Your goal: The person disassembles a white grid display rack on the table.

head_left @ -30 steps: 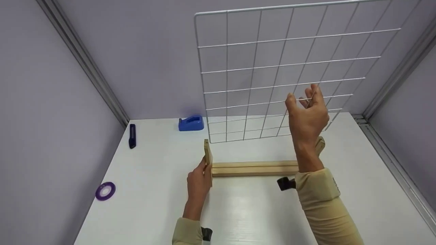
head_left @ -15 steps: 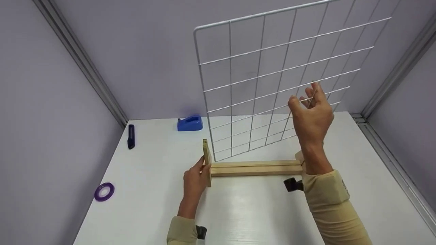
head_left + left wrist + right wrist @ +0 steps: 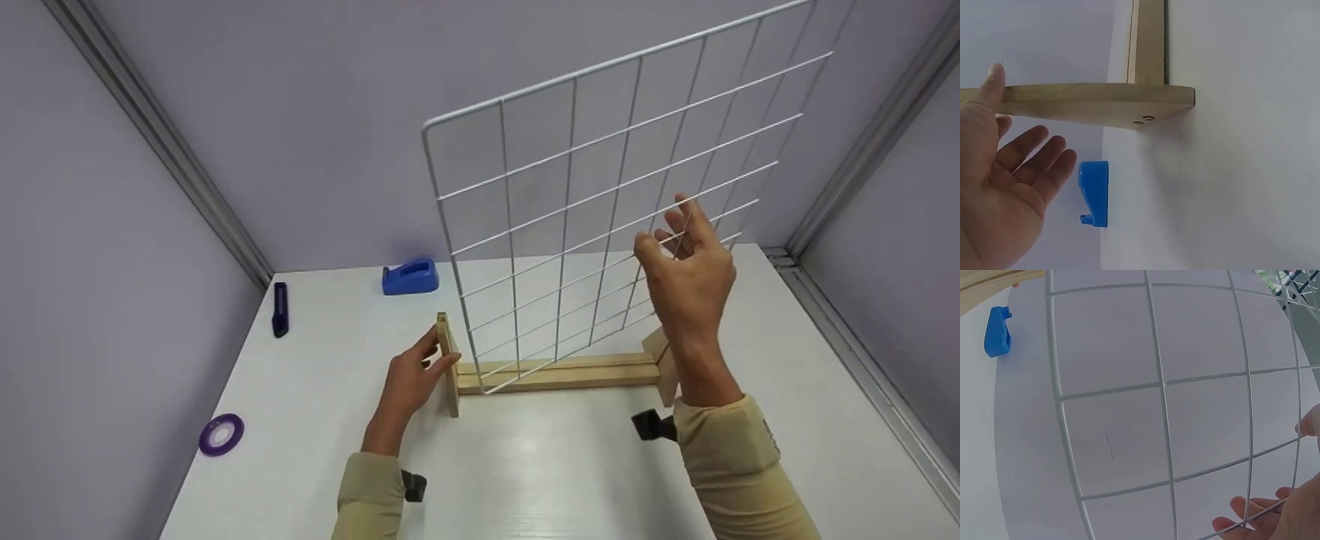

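Note:
A wooden stand lies on the white table: a grooved crossbar (image 3: 570, 377) joins an upright left end board (image 3: 450, 375) to a right end board (image 3: 666, 375). My left hand (image 3: 405, 379) pinches the left board's upper part between thumb and fingers. Two screw heads (image 3: 1149, 118) show on its outer face in the left wrist view. My right hand (image 3: 694, 281) holds a white wire grid panel (image 3: 575, 76) by its inner wires, thumb and fingers through the openings. The grid stands tilted, its lower left corner overlapping the crossbar near the left board in the head view.
A blue tape dispenser (image 3: 410, 277) stands at the back of the table. At the left are a dark utility knife (image 3: 280, 311) and a purple tape roll (image 3: 216, 450) by the edge. Pale walls with metal profiles enclose the back and sides.
The grid has come down toward me and tilted, its lower left corner moving from behind the stand to over the crossbar. My left hand has shifted left and up along the board.

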Motion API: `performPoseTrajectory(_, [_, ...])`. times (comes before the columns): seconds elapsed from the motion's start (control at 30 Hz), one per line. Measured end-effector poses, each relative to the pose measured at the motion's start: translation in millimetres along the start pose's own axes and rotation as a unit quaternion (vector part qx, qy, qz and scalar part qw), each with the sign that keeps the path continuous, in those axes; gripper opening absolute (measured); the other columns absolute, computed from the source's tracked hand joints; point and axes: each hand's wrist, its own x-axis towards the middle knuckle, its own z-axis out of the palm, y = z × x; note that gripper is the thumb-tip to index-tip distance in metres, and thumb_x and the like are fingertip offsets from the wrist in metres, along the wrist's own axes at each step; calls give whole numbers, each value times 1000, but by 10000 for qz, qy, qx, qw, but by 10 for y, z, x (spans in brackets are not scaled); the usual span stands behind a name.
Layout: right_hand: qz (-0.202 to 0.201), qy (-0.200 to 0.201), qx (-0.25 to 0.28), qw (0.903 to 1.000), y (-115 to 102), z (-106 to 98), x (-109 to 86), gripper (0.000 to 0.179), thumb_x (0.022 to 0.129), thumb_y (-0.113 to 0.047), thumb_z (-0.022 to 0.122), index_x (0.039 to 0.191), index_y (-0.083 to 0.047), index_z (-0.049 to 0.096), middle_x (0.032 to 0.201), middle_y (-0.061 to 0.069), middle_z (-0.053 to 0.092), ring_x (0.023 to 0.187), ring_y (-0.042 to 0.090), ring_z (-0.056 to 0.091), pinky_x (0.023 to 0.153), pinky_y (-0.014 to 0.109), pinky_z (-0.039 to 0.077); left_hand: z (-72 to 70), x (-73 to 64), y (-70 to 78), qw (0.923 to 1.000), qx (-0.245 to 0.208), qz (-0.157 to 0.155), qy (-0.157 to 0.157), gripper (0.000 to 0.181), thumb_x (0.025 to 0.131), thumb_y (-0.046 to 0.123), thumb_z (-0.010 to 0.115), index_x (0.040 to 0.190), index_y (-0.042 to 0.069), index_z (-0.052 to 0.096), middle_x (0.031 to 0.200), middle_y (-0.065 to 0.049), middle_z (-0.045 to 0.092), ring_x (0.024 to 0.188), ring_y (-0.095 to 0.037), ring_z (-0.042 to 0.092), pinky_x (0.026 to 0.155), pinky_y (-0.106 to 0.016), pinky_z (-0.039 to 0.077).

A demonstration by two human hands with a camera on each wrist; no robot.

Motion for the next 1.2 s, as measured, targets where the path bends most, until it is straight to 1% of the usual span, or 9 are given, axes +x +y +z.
performPoseTrajectory(0.1, [-13,-26,-61,10000,-9,-29,-15,56,93,-17,63,148,-27,53,144,5,61,124,16,62,98,27,55,-50,36,-26,9999,-58,6,-138,73,96,45,67,157,18,39,155,-10,51,139,-32,53,113,-47,47])
performPoseTrajectory(0.27, [-14,-127,-253,9996,-43,-41,-16,55,92,-16,62,146,-26,55,143,5,62,124,17,63,99,28,56,-115,65,-81,9988,-457,57,-176,67,97,39,68,156,22,42,154,-8,52,142,-29,51,116,-48,43])
performPoseTrajectory(0.4, [5,-197,-307,9993,-62,-36,-17,57,91,-15,63,146,-27,55,142,4,63,123,17,64,97,27,56,-138,50,-141,9969,-769,160,-65,59,97,39,69,151,27,49,152,-5,55,142,-29,51,117,-52,42])
performPoseTrajectory(0.53, [-15,-277,-259,9993,-43,-29,2,58,91,-13,62,146,-27,55,139,4,64,122,16,64,94,23,55,-145,29,-174,9957,-895,179,134,53,94,40,71,144,28,58,145,-3,61,139,-28,53,115,-56,43])
performPoseTrajectory(0.63, [-39,-364,-180,9992,0,-32,26,56,92,-12,62,146,-24,55,138,4,64,119,14,63,91,20,52,-134,23,-173,9955,-887,215,246,52,93,41,72,142,27,60,143,-4,63,138,-28,54,115,-56,43])
performPoseTrajectory(0.77, [-8,-455,-138,9989,61,-48,43,54,94,-12,61,146,-22,55,137,4,63,116,11,60,90,18,50,-110,-8,-176,9957,-826,242,335,58,90,48,72,141,25,61,145,-4,61,140,-28,53,116,-54,42])
performPoseTrajectory(0.87, [25,-473,-204,9987,70,-71,49,54,94,-13,61,146,-24,54,137,3,63,118,13,61,92,20,50,-93,-39,-172,9958,-761,297,420,62,88,53,72,141,23,62,145,-3,61,140,-27,53,116,-52,42])
performPoseTrajectory(0.97, [58,-488,-287,9984,59,-104,60,54,95,-14,61,147,-25,53,139,2,62,121,15,60,96,22,50,-72,-48,-163,9956,-743,277,499,63,85,55,74,139,25,63,143,-2,63,139,-26,54,116,-51,43])
performPoseTrajectory(1.2, [103,-572,-183,9981,89,-175,66,53,96,-13,59,148,-22,52,140,3,61,126,16,59,101,25,50,-39,-91,-146,9948,-893,132,465,62,82,56,76,137,28,66,141,0,64,138,-25,55,116,-53,43])
